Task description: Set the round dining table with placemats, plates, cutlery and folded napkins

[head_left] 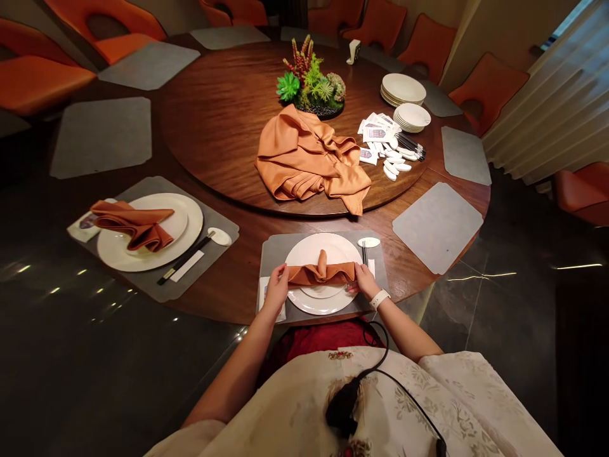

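An orange cloth napkin (322, 271), folded into a band with an upright point at its middle, lies over a small plate stacked on a large white plate (323, 307). My left hand (276, 287) pinches the napkin's left end. At its right end, the fingers of my right hand (364, 280) are closed on the cloth. Beneath the plates is a grey placemat (275, 247). Black chopsticks (365, 252) rest on a white holder (369, 242) just beyond my right hand. A white packet (263, 293) lies partly hidden by my left hand.
To the left, a place setting holds another folded napkin (136, 223). On the raised turntable (214, 127) lie a heap of orange cloths (309, 155), packets (378, 132), spoons (394, 166), stacked plates (403, 89) and a plant decoration (314, 86). Orange chairs (431, 44) surround the table.
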The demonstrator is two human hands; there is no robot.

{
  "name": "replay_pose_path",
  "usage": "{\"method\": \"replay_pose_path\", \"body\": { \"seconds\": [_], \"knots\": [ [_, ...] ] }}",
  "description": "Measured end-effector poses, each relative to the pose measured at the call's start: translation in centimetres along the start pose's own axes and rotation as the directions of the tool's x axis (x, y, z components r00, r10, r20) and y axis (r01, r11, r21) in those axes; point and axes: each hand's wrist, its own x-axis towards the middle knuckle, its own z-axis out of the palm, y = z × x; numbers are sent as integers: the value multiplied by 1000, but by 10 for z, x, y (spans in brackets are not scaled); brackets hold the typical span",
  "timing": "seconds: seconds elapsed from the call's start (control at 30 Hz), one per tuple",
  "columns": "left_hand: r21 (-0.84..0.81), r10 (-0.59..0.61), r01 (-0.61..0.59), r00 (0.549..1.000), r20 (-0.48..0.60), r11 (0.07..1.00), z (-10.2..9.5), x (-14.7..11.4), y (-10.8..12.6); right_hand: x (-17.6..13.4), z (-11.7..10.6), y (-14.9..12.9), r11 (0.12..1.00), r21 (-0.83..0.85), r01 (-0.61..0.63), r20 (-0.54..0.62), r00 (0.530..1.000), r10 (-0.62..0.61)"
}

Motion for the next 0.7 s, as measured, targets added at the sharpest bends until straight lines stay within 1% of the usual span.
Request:
{"method": "replay_pose_path", "body": {
  "seconds": [0.1,0.2,0.33,0.43,0.53,0.6,0.63,0.67,0.7],
  "knots": [
    [77,26,-24,999,-19,997,-2,-2,-1,8,-5,10,996,-88,24,-33,999,-27],
    [132,29,-28,1000,-10,991,-5,-4,0,11,-8,15,985,-163,59,-44,997,-66],
    [192,40,-37,999,-14,981,-8,-6,3,8,-15,12,951,-279,136,-84,983,-165],
    [203,50,-49,999,-2,978,-9,-6,6,7,-26,10,911,-370,182,-142,958,-249],
    [197,66,-67,998,16,978,-9,-8,9,8,-36,9,890,-393,233,-203,921,-331],
    [196,67,-72,997,30,978,-9,-10,12,6,-40,7,851,-430,302,-215,881,-421],
    [197,66,-72,997,38,978,-10,-11,13,5,-40,6,814,-458,357,-191,855,-483],
    [199,64,-72,997,45,977,-10,-12,15,3,-39,4,763,-483,430,-140,822,-552],
    [200,63,-72,997,50,977,-10,-13,16,0,-38,2,698,-498,515,-63,781,-621]
  ]
}}
